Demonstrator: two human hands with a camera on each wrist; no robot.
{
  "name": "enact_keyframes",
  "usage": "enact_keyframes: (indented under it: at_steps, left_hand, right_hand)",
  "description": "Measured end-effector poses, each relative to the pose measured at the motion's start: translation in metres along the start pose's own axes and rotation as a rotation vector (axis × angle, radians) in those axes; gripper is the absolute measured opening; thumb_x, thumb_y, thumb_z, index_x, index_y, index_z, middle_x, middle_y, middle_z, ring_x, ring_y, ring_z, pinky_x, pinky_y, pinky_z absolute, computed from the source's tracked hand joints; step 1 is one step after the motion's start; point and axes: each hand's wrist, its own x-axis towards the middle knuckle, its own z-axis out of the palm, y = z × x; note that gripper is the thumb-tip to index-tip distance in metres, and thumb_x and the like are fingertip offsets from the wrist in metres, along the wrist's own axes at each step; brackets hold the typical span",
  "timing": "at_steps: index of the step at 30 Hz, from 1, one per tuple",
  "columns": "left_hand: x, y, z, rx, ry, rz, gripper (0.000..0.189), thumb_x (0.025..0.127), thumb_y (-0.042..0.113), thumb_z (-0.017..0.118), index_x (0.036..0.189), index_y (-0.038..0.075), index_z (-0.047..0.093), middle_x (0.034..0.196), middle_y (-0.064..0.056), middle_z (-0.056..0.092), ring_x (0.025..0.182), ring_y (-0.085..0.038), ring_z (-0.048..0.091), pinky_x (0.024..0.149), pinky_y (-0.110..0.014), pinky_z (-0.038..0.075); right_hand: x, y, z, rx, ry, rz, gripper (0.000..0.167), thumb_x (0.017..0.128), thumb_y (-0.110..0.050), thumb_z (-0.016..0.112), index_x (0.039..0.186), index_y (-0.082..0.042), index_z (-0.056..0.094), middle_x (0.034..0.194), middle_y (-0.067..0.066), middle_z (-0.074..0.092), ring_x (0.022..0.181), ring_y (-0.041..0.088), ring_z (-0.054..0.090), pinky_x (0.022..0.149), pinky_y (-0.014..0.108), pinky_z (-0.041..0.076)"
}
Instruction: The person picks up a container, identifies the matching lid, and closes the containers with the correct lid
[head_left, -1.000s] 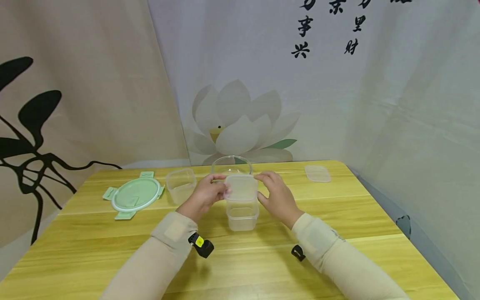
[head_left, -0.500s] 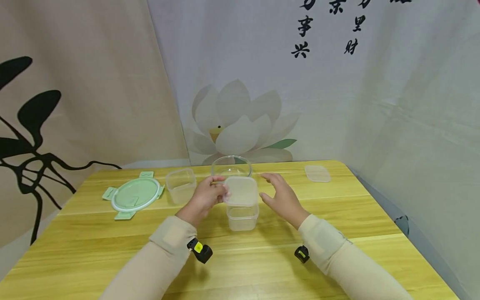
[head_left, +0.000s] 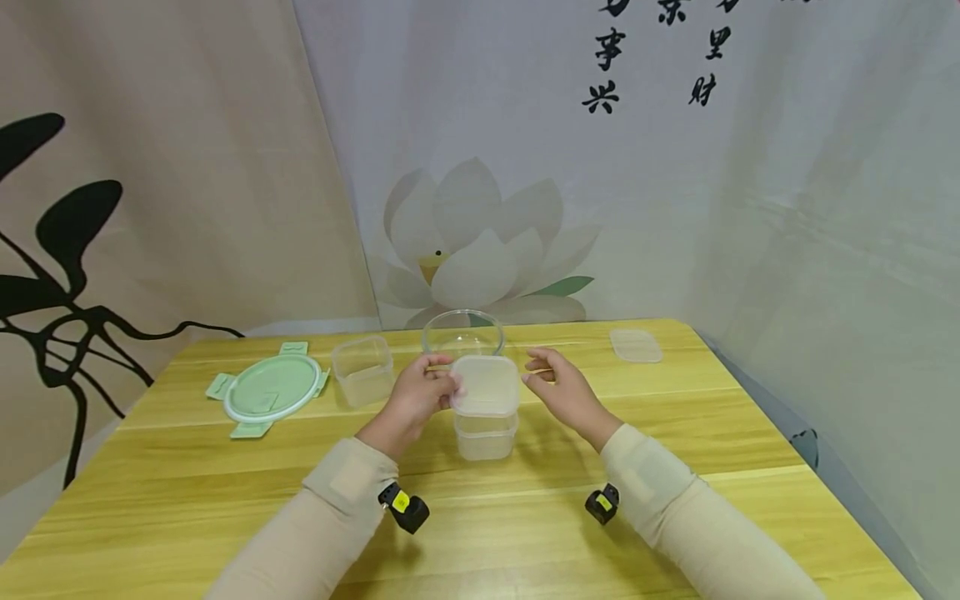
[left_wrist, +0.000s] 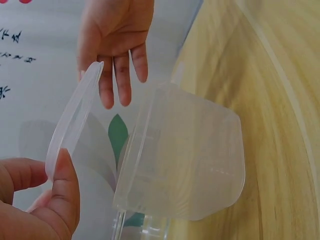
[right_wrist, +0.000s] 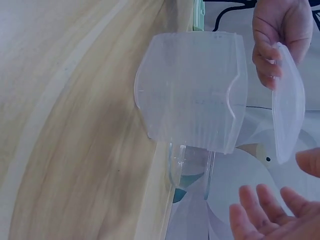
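A clear, square-cornered lid point(head_left: 484, 385) is pinched at its left edge between the thumb and fingers of my left hand point(head_left: 411, 397). In the left wrist view the lid point(left_wrist: 75, 120) stands tilted and apart from the rim of a translucent plastic food container point(left_wrist: 190, 155). That container point(head_left: 486, 443) sits upright on the table below the lid, partly hidden by it in the head view. On the right, my right hand point(head_left: 567, 395) hovers beside the lid without touching it. Its fingers point(right_wrist: 257, 210) are loosely spread and hold nothing.
Behind the lid stands a round clear glass bowl point(head_left: 462, 335). Another translucent square container point(head_left: 363, 373) is left of it. Farther left lies a round green lid point(head_left: 272, 388) with clip flaps. A second clear square lid point(head_left: 636, 346) lies at the back right of the wooden table point(head_left: 495, 533).
My right hand has come off the lid and drawn back to the right. The left hand keeps hold of the lid, which has come slightly lower and nearer.
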Motion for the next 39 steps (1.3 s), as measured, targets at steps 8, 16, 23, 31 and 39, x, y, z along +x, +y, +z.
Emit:
enact_keyframes:
  at_steps: [8, 16, 23, 31, 39]
  left_hand:
    - [-0.002, 0.001, 0.003, -0.002, 0.004, 0.003, 0.038, 0.092, -0.006, 0.056, 0.129, -0.006, 0.047, 0.092, -0.009, 0.054, 0.072, -0.013, 0.057, 0.064, -0.021, 0.051]
    - [-0.002, 0.001, 0.004, 0.017, 0.006, -0.001, 0.039, 0.092, -0.007, 0.054, 0.13, -0.005, 0.048, 0.095, -0.009, 0.055, 0.075, -0.013, 0.057, 0.066, -0.021, 0.051]
    - [-0.003, 0.004, 0.007, 0.043, 0.0, -0.008, 0.04, 0.092, -0.005, 0.055, 0.132, -0.003, 0.048, 0.096, -0.008, 0.056, 0.076, -0.013, 0.058, 0.067, -0.022, 0.052]
    - [-0.003, 0.003, 0.008, 0.132, 0.008, 0.002, 0.042, 0.091, -0.007, 0.056, 0.133, -0.005, 0.048, 0.101, -0.014, 0.057, 0.08, -0.016, 0.058, 0.068, -0.023, 0.053]
    - [-0.003, 0.0, 0.008, 0.22, 0.048, 0.004, 0.041, 0.089, -0.007, 0.058, 0.13, -0.006, 0.051, 0.103, -0.015, 0.054, 0.084, -0.019, 0.056, 0.071, -0.024, 0.053]
  right_hand:
    - [0.006, -0.006, 0.001, 0.054, -0.045, 0.086, 0.047, 0.1, -0.029, 0.05, 0.141, -0.006, 0.044, 0.119, 0.013, 0.06, 0.105, 0.031, 0.062, 0.092, 0.047, 0.048]
    - [0.011, -0.012, -0.002, 0.072, -0.07, 0.175, 0.042, 0.1, -0.029, 0.051, 0.133, -0.003, 0.053, 0.107, 0.012, 0.066, 0.084, 0.02, 0.066, 0.085, 0.048, 0.052]
    - [0.014, -0.016, -0.001, 0.061, -0.079, 0.182, 0.034, 0.098, -0.023, 0.053, 0.124, -0.001, 0.057, 0.096, 0.012, 0.064, 0.075, 0.021, 0.066, 0.074, 0.043, 0.056]
    - [0.015, -0.018, 0.003, 0.062, -0.074, 0.2, 0.029, 0.098, -0.019, 0.054, 0.121, -0.002, 0.059, 0.091, 0.012, 0.064, 0.066, 0.018, 0.064, 0.056, 0.03, 0.054]
    - [0.014, -0.019, 0.01, 0.067, -0.077, 0.204, 0.028, 0.098, -0.018, 0.055, 0.121, -0.002, 0.058, 0.09, 0.011, 0.063, 0.067, 0.022, 0.065, 0.053, 0.029, 0.053]
